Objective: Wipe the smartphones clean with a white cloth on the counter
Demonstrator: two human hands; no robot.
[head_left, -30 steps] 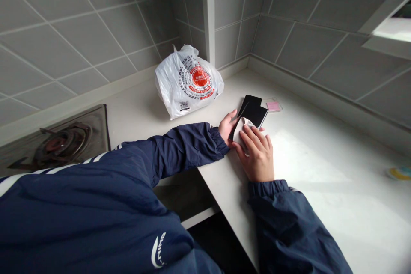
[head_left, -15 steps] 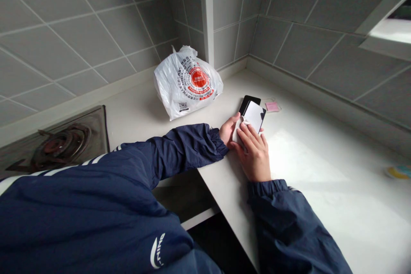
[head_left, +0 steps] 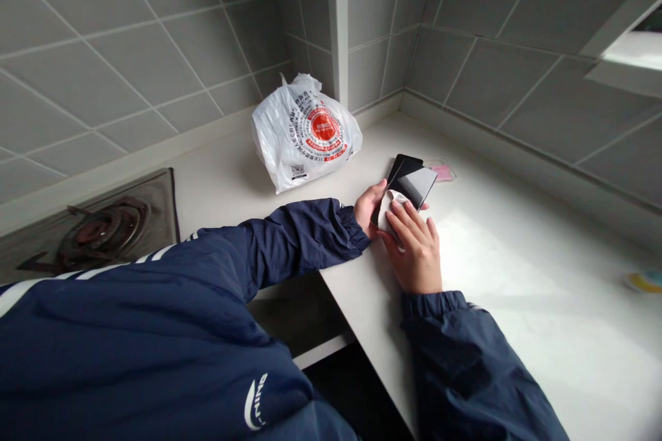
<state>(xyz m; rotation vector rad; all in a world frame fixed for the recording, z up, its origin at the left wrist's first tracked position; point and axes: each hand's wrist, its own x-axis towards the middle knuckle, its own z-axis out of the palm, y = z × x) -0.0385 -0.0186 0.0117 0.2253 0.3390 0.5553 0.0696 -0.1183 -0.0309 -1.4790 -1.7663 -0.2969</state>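
Note:
My left hand (head_left: 368, 208) is wrapped round a dark, glossy phone (head_left: 418, 186), whose screen catches a pale reflection at its far right corner. Over the near part of that screen my right hand (head_left: 416, 244) presses a small white cloth (head_left: 389, 209) with a zigzag edge. Its fingers lie closed together on the cloth. Just behind the phone, a flat black object (head_left: 404, 163) lies on the counter, partly covered. The near end of the phone is hidden by the cloth and my hands.
A white plastic bag (head_left: 307, 134) with red print stands by the wall corner. Beyond the phone lies a small pink item (head_left: 442, 172). A gas burner (head_left: 101, 227) is at left, a yellow-and-blue object (head_left: 645, 281) at the far right. Open shelving (head_left: 323, 351) sits below the counter edge (head_left: 356, 331).
The phone has tilted in my left hand, so the bright reflection on its screen has shrunk toward the far corner. My right hand and cloth have shifted slightly to the right.

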